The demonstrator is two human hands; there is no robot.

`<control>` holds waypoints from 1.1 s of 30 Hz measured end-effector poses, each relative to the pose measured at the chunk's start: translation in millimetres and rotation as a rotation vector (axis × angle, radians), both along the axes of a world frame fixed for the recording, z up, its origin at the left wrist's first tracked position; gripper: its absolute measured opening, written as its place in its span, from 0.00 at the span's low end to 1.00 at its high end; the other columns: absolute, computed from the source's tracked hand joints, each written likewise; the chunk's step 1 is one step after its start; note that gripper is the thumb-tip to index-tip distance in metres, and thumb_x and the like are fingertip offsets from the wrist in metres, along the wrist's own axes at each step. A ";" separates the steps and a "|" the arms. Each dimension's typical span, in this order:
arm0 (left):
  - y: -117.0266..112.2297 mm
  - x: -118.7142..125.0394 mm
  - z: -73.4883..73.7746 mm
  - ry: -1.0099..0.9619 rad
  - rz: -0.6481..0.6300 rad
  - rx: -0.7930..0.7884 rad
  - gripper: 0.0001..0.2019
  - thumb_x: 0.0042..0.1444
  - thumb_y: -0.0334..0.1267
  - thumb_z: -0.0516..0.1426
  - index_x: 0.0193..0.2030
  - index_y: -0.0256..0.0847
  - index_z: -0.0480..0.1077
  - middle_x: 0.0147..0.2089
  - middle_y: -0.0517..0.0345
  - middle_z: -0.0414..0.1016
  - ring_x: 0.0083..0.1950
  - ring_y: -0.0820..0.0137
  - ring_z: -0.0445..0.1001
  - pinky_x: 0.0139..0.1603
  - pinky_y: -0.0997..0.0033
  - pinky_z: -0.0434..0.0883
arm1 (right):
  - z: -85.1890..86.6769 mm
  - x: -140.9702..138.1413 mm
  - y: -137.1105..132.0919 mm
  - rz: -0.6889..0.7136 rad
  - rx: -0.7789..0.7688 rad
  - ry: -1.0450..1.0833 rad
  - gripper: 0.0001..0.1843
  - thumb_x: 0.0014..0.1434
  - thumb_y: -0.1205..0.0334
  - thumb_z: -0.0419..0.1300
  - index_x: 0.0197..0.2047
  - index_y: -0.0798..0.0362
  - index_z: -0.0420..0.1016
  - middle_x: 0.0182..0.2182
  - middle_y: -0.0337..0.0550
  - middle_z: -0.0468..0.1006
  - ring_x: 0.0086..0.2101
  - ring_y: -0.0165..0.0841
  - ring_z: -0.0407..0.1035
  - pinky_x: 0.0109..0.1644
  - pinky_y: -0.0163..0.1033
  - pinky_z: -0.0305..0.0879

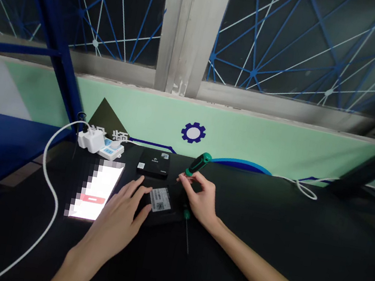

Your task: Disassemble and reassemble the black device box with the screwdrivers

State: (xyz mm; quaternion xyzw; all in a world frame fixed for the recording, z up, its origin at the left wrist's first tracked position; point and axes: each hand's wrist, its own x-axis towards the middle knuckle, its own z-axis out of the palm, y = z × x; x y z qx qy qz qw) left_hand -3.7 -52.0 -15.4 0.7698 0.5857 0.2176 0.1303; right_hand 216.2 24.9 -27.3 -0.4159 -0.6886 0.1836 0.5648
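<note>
Under my left hand (127, 207) is a flat black box with a white printed label (160, 199) on its upper face. The fingers of that hand are spread and press on the box's left side. My right hand (202, 196) pinches a green-and-black screwdriver (199, 164) low on its handle, at the box's far right corner. The handle leans up to the right, and the tip is hidden by fingers and the dark box. A second, thinner screwdriver (187, 230) with a green handle lies beside the box's right edge, its shaft towards me.
Behind the labelled box lies another black box (153, 163). A lit phone or tablet screen (98, 192), partly pixelated, lies left of my left hand. A white power strip (112, 149) with a plugged-in charger (91, 140) and white cable (46, 174) is at the back left.
</note>
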 end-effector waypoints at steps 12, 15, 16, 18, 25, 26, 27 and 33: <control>-0.4 3.8 15.2 0.041 0.079 0.053 0.07 0.70 0.40 0.46 0.42 0.46 0.62 0.40 0.58 0.69 0.41 0.61 0.69 0.40 0.59 0.67 | -1.4 -1.1 1.7 -0.003 0.001 0.011 0.12 0.63 0.56 0.63 0.30 0.52 0.78 0.29 0.43 0.81 0.30 0.36 0.75 0.37 0.39 0.68; -0.8 3.1 13.7 -0.006 0.059 0.045 0.06 0.69 0.40 0.46 0.41 0.46 0.62 0.41 0.57 0.69 0.42 0.61 0.69 0.40 0.61 0.67 | -2.0 -1.3 2.3 -0.005 0.004 0.010 0.12 0.63 0.56 0.63 0.30 0.52 0.78 0.28 0.43 0.81 0.30 0.36 0.75 0.37 0.39 0.69; -0.8 2.8 13.2 -0.026 0.047 0.042 0.06 0.69 0.40 0.46 0.42 0.46 0.62 0.42 0.57 0.69 0.43 0.61 0.70 0.41 0.61 0.67 | -2.2 -1.3 2.4 -0.006 0.005 0.010 0.12 0.63 0.56 0.63 0.30 0.52 0.78 0.28 0.43 0.81 0.30 0.36 0.75 0.37 0.39 0.69; -0.5 2.3 12.6 -0.053 0.026 0.030 0.06 0.69 0.40 0.47 0.43 0.46 0.63 0.43 0.57 0.70 0.45 0.61 0.70 0.43 0.60 0.68 | -2.5 -1.2 2.4 -0.006 0.007 0.008 0.12 0.63 0.56 0.63 0.30 0.52 0.78 0.29 0.44 0.81 0.30 0.36 0.75 0.38 0.39 0.69; 3.7 1.4 7.6 -0.030 -0.039 0.056 0.15 0.70 0.39 0.46 0.57 0.52 0.68 0.54 0.56 0.72 0.53 0.60 0.71 0.53 0.57 0.68 | -1.4 -1.3 1.6 -0.008 0.005 0.003 0.12 0.63 0.56 0.63 0.30 0.53 0.79 0.28 0.43 0.81 0.30 0.36 0.75 0.37 0.39 0.68; 4.0 1.3 6.7 -0.017 -0.036 0.057 0.16 0.70 0.39 0.46 0.59 0.53 0.69 0.55 0.56 0.71 0.54 0.60 0.71 0.54 0.56 0.67 | -1.3 -1.4 1.4 -0.009 0.004 0.004 0.12 0.63 0.56 0.63 0.30 0.53 0.79 0.29 0.43 0.81 0.30 0.36 0.75 0.37 0.39 0.68; 4.2 1.4 6.2 -0.004 -0.032 0.054 0.16 0.70 0.39 0.47 0.60 0.53 0.69 0.55 0.55 0.71 0.53 0.60 0.71 0.53 0.56 0.68 | -1.1 -1.5 1.2 -0.010 0.003 0.004 0.12 0.63 0.56 0.63 0.30 0.53 0.79 0.29 0.43 0.81 0.30 0.36 0.75 0.37 0.39 0.68; 2.2 2.9 11.9 0.046 0.042 0.052 0.17 0.70 0.38 0.48 0.58 0.52 0.73 0.44 0.56 0.73 0.45 0.61 0.72 0.45 0.59 0.68 | -1.4 -1.0 0.7 -0.011 0.004 -0.004 0.12 0.63 0.56 0.63 0.30 0.52 0.79 0.28 0.43 0.81 0.30 0.36 0.74 0.37 0.39 0.68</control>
